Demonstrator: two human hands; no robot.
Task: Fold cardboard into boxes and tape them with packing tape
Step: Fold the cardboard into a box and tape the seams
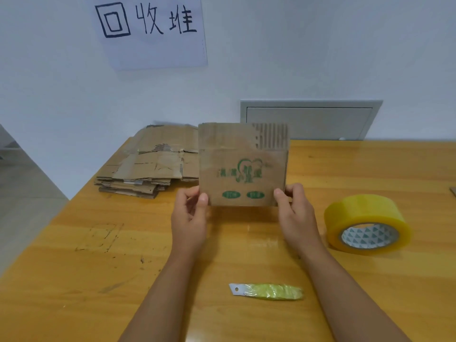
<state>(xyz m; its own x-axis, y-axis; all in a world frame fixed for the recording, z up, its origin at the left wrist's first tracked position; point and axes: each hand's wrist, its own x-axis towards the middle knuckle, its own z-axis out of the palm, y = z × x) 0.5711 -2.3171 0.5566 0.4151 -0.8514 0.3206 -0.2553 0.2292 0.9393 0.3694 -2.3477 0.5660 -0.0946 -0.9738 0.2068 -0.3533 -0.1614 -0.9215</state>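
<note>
A flattened brown cardboard box (243, 166) with green print is held upright above the wooden table (98, 243). My left hand (190, 218) pinches its lower left corner, thumb on the front. Its lower right corner is pinched the same way by my right hand (294, 215). A large roll of yellowish packing tape (367, 223) lies flat on the table to the right of my right hand. A blade wrapped in a yellow-green handle (267, 290) lies near the front, between my forearms.
A stack of flattened cardboard sheets (150, 164) sits at the table's back left, partly behind the held box. A white wall carries a paper sign (153, 30) and a grey panel (311, 119). The table's left edge drops to the floor.
</note>
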